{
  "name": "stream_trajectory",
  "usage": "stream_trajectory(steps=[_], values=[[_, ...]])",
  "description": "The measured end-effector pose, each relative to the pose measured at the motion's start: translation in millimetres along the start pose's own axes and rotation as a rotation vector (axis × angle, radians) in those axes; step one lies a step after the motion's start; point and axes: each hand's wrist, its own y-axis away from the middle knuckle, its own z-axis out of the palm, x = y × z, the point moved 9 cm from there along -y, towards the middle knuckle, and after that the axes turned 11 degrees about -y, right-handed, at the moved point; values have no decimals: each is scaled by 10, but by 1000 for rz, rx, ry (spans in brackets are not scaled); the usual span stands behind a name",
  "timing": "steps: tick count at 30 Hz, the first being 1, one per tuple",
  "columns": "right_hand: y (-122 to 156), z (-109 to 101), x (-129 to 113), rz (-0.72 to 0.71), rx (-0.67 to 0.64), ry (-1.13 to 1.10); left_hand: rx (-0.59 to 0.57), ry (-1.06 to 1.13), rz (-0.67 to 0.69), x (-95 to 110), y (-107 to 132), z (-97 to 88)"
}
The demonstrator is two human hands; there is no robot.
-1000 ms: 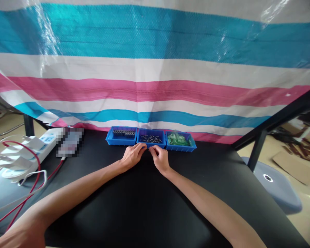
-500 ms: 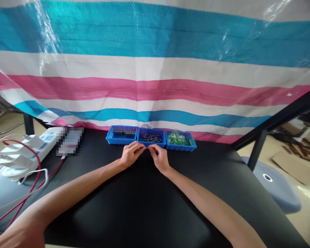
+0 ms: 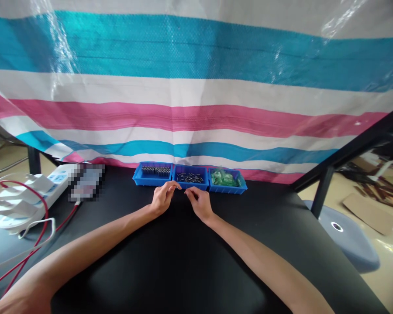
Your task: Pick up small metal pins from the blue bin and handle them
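Three small blue trays stand in a row at the back of the black table [image 3: 190,261]. The left tray [image 3: 153,174] holds dark cylindrical parts, the middle tray [image 3: 190,178] holds thin metal pins, and the right tray [image 3: 227,181] holds green pieces. My left hand [image 3: 163,198] rests just in front of the middle tray with its fingertips pinched together on something too small to name. My right hand [image 3: 199,203] lies beside it, fingers curled in a pinch, a short gap apart from the left.
A white power strip [image 3: 29,192] with plugs and red and white cables [image 3: 36,226] lies at the table's left. A striped tarp [image 3: 196,96] hangs behind the trays. A black frame leg [image 3: 321,192] and a grey round stool [image 3: 347,237] are at the right.
My two hands, fingertips touching in front of the middle tray before, have drawn slightly apart and back toward me. The view has tilted a little.
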Motion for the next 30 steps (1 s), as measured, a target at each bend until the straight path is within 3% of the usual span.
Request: stream_trajectory(steps=[4, 8, 15, 21, 30], values=[[1, -10, -9, 7, 6, -20, 44, -5, 53, 0, 15, -4], [3, -35, -48, -2, 28, -27, -3, -28, 80, -4, 18, 58], [22, -31, -53, -3, 23, -42, 22, -64, 98, 31, -6, 37], [41, -31, -68, -27, 23, -25, -22, -41, 72, 19, -22, 81], [50, -14, -54, -18, 25, -21, 1, -11, 48, -50, 12, 105]])
